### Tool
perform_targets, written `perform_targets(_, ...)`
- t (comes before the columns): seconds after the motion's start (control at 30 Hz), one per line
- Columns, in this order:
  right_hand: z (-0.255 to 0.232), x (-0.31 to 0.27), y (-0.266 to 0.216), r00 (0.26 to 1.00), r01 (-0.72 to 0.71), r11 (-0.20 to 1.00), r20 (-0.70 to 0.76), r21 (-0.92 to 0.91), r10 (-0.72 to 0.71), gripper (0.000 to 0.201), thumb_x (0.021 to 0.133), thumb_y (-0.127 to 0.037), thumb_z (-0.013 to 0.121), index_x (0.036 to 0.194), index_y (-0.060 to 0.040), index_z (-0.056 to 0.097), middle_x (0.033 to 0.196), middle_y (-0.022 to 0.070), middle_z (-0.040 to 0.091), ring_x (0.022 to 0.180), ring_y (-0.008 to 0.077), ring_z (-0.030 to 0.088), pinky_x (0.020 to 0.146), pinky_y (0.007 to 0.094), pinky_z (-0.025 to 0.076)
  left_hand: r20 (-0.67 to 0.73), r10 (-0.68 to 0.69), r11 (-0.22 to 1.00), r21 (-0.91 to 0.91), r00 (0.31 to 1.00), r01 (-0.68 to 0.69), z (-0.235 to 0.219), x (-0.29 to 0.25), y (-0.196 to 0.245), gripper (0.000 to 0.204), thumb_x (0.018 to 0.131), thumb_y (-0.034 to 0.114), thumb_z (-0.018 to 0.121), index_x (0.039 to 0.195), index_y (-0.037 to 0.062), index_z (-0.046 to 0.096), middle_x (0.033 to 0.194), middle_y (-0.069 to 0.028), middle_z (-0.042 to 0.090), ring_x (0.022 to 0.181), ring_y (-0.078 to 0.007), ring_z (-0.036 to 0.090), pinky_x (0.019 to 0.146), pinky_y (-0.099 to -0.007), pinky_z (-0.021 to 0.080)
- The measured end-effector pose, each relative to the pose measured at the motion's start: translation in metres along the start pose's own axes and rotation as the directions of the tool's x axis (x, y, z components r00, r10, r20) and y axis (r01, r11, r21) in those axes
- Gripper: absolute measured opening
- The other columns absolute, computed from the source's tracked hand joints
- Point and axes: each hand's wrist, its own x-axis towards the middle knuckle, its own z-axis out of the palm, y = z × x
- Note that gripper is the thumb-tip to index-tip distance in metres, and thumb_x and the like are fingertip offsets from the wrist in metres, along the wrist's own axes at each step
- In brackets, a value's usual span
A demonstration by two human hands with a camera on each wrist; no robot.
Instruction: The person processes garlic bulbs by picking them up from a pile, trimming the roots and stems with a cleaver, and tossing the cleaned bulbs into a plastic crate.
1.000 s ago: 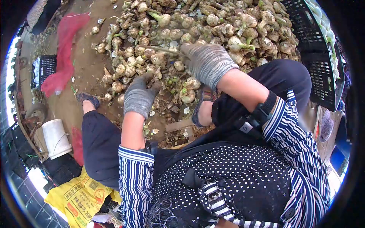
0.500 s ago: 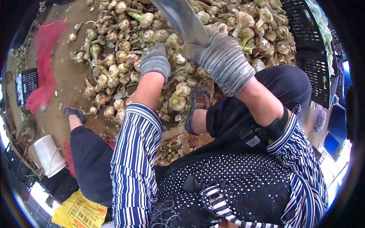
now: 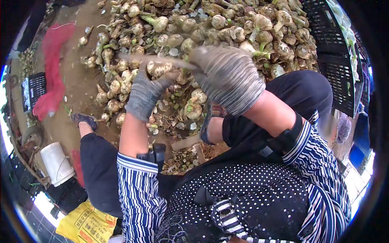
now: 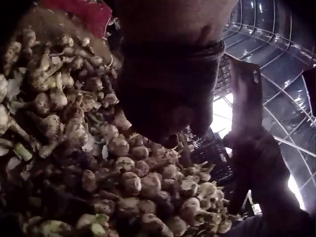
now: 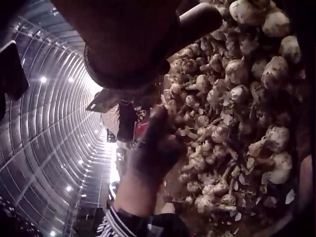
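In the head view my right hand [image 3: 231, 79], in a striped grey glove, grips a cleaver whose blade [image 3: 156, 60] is seen nearly edge-on, reaching left. The left wrist view shows the broad side of the cleaver [image 4: 247, 94] standing up from the right hand. My left hand [image 3: 146, 93], also gloved, holds a garlic bulb [image 3: 159, 69] between thumb and fingers, just below the blade. Dirt-covered garlic bulbs with stems [image 3: 190, 26] lie heaped beyond both hands. Shadow hides the fingers in the left wrist view.
Black plastic crates [image 3: 336, 60] stand at the right of the heap. Trimmings and dry skins [image 3: 182, 158] lie between the feet. To the left are red netting [image 3: 50, 77], a white bucket [image 3: 56, 164] and a small dark crate [image 3: 37, 85]; a yellow sack [image 3: 89, 222] lies below.
My left hand reached forward into the heap and drew back with a garlic bulb. The cleaver swung up, showing its broad side, and is now turned nearly edge-on, pointing left.
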Motion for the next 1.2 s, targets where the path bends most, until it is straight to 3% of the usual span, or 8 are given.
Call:
perform_targets(0.03, -0.001, -0.001, -0.003, 0.985, 0.17, 0.979, -0.008, -0.11, -0.172, 0.016, 0.08, -0.017, 0.057, 0.09, -0.005, 0.057, 0.063, 0.0124, 0.056, 0.059, 0.0315, 0.058, 0.055, 0.0413, 0.046, 0.199, 0.234, 0.942, 0.196, 0.952, -0.272, -0.015, 0.015, -0.022, 0.08, 0.073, 0.018, 0.075, 0.134, -0.0017, 0.027, 0.098, -0.0127, 0.062, 0.077, -0.0188, 0.062, 0.065, -0.0276, 0.052)
perform_targets(0.07, -0.002, -0.003, -0.007, 0.974, 0.223, 0.966, 0.078, -0.13, -0.214, 0.02, 0.078, -0.018, 0.056, 0.094, -0.0062, 0.055, 0.064, 0.0107, 0.055, 0.06, 0.0283, 0.058, 0.056, 0.0401, 0.046, 0.296, -0.104, 0.871, -0.434, 0.949, 0.231, -0.015, 0.017, -0.019, 0.074, 0.074, 0.019, 0.075, 0.131, -0.0012, 0.032, 0.096, -0.0122, 0.062, 0.076, -0.0192, 0.062, 0.065, -0.0276, 0.052)
perform_targets(0.1, -0.002, -0.006, -0.009, 0.973, 0.228, 0.965, 0.068, -0.13, -0.221, 0.02, 0.078, -0.018, 0.056, 0.094, -0.0062, 0.055, 0.064, 0.0107, 0.055, 0.06, 0.0283, 0.058, 0.056, 0.0401, 0.046, 0.559, -0.269, 0.234, -0.752, 0.784, 0.616, -0.016, 0.016, -0.016, 0.069, 0.074, 0.019, 0.074, 0.129, -0.0007, 0.037, 0.095, -0.0117, 0.063, 0.075, -0.0195, 0.062, 0.064, -0.0276, 0.052)
perform_targets(0.23, -0.007, -0.016, -0.02, 0.91, 0.413, 0.902, 0.079, -0.124, -0.406, 0.03, 0.073, -0.019, 0.058, 0.099, -0.0069, 0.054, 0.078, 0.0079, 0.057, 0.07, 0.026, 0.061, 0.061, 0.0388, 0.047, 0.163, 0.13, 0.855, -0.518, 0.978, -0.027, -0.019, -0.053, -0.014, 0.065, 0.074, 0.02, 0.075, 0.125, -0.0005, 0.041, 0.095, -0.0109, 0.063, 0.076, -0.0188, 0.062, 0.065, -0.0273, 0.052)
perform_targets(0.4, -0.01, -0.022, -0.026, 0.882, 0.472, 0.879, 0.061, -0.075, -0.468, 0.04, 0.071, -0.018, 0.057, 0.108, -0.0036, 0.052, 0.082, 0.0087, 0.059, 0.072, 0.0253, 0.061, 0.062, 0.0382, 0.046, -0.066, 0.41, 0.895, -0.165, 0.91, -0.415, -0.021, -0.102, -0.033, 0.06, 0.074, 0.021, 0.075, 0.121, -0.0002, 0.045, 0.094, -0.0098, 0.063, 0.077, -0.0179, 0.062, 0.066, -0.0269, 0.052)
perform_targets(0.5, -0.004, -0.017, -0.021, 0.858, 0.513, 0.854, 0.031, -0.089, -0.512, 0.032, 0.073, -0.015, 0.057, 0.104, -0.0059, 0.054, 0.087, 0.0083, 0.062, 0.073, 0.0256, 0.062, 0.063, 0.0386, 0.047, -0.094, 0.445, 0.883, -0.123, 0.891, -0.454, -0.019, -0.122, -0.013, 0.058, 0.073, 0.021, 0.076, 0.12, 0.0, 0.047, 0.094, -0.0094, 0.063, 0.077, -0.0175, 0.062, 0.066, -0.0268, 0.052)
perform_targets(0.63, 0.018, 0.006, 0.011, 0.976, 0.095, 0.973, 0.212, -0.209, -0.05, 0.017, 0.075, -0.012, 0.057, 0.092, -0.0064, 0.059, 0.08, 0.0157, 0.065, 0.075, 0.0315, 0.065, 0.062, 0.0418, 0.051, 0.024, 0.098, 0.976, -0.195, 0.995, -0.091, -0.021, -0.153, 0.022, 0.057, 0.07, 0.024, 0.079, 0.113, -0.0001, 0.051, 0.097, -0.0069, 0.062, 0.085, -0.0137, 0.061, 0.072, -0.0259, 0.051)
perform_targets(1.2, 0.0, -0.017, -0.057, 0.986, -0.136, 0.849, 0.151, 0.511, 0.067, 0.02, 0.085, -0.024, 0.051, 0.088, -0.0051, 0.055, 0.074, 0.0181, 0.06, 0.071, 0.0371, 0.06, 0.064, 0.046, 0.047, -0.47, 0.201, 0.706, -0.538, 0.86, -0.459, 0.013, -0.139, 0.015, 0.049, 0.075, 0.009, 0.069, 0.118, 0.0096, 0.046, 0.092, -0.0049, 0.057, 0.073, -0.0139, 0.06, 0.058, -0.0272, 0.053)
